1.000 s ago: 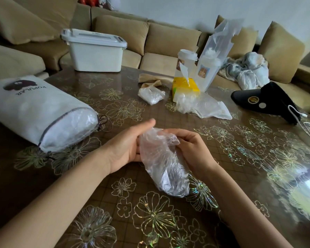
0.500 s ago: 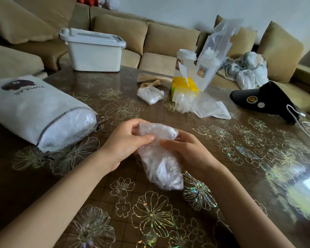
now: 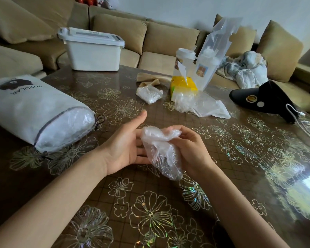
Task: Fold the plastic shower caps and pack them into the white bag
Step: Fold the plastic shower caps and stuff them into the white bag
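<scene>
Currently mid-fold. Cap (image 3: 159, 151) is a loose crumpled wad, held just above the counter (image 3: 231, 176) near the middle of its front edge, between both hands. Right hand (image 3: 191, 151): fingers curled round the cap's upper part, pinching the bunched top; grip looks firm. Left hand (image 3: 125, 145): flat and open, palm turned toward the cap, thumb pointing up and away, straight fingers lying against the cap's left side, gripping nothing. Both forearms reach in from the front edge and converge at the cap. Judgement: the fold is not tight; the lower end hangs puffy with trapped air. To do it well, press the plastic flat against the open left palm, squeeze the air out, then fold top over bottom. Bag (image 3: 34, 111) lies on its side at the left edge, mouth toward the hands, already stuffed with plastic, so only a compact bundle should fit.
</scene>
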Action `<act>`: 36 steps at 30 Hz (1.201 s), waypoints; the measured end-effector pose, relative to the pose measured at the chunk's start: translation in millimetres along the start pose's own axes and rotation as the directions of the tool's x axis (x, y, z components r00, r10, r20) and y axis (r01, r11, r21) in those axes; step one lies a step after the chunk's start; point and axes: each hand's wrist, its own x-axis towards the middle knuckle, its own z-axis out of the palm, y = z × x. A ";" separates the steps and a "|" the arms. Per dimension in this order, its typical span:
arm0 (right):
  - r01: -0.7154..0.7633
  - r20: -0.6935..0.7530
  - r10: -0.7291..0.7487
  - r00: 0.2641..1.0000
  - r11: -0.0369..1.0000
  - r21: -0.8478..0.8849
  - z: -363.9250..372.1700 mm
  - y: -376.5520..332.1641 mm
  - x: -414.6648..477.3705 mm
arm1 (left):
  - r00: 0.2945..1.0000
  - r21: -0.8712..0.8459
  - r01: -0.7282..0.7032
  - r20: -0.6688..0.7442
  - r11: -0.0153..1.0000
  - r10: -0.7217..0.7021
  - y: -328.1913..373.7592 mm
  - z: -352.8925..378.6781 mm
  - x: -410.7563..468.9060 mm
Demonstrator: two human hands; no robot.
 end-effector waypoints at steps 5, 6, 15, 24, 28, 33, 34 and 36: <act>0.126 -0.027 -0.129 0.991 0.988 -0.083 5.6 1.7 -1.9 | 0.995 0.136 -0.090 -0.020 0.987 0.094 -4.2 2.9 -0.6; 0.128 -0.008 -0.130 0.991 0.986 -0.105 5.6 1.4 -2.8 | 0.990 0.143 -0.101 -0.081 0.985 0.113 -4.9 2.2 0.4; -0.144 0.187 0.162 0.969 0.984 -0.107 -6.8 -8.0 2.4 | 0.916 0.286 -0.227 -0.261 0.931 0.304 -2.2 -4.4 2.4; -0.111 0.179 0.120 0.977 0.992 -0.058 -8.7 -5.3 0.1 | 0.924 0.242 -0.241 -0.238 0.940 0.298 -1.6 -3.0 1.2; -0.036 0.094 0.041 0.995 0.998 -0.053 -5.3 -3.6 -0.6 | 0.976 0.197 -0.130 -0.146 0.972 0.160 -4.6 0.7 -0.9; -0.064 0.089 0.058 0.994 0.996 0.064 -3.7 -5.0 -0.7 | 0.948 0.136 -0.109 -0.284 0.985 0.144 -4.6 -2.0 3.3; -0.068 0.099 0.060 0.993 0.994 0.081 -3.2 -5.8 -1.3 | 0.950 0.099 -0.107 -0.282 0.989 0.131 -3.8 -1.9 3.3; -0.051 0.090 0.047 0.995 0.997 0.049 -1.0 -5.8 -2.8 | 0.957 0.017 -0.103 -0.271 0.995 0.104 -3.1 -0.2 3.0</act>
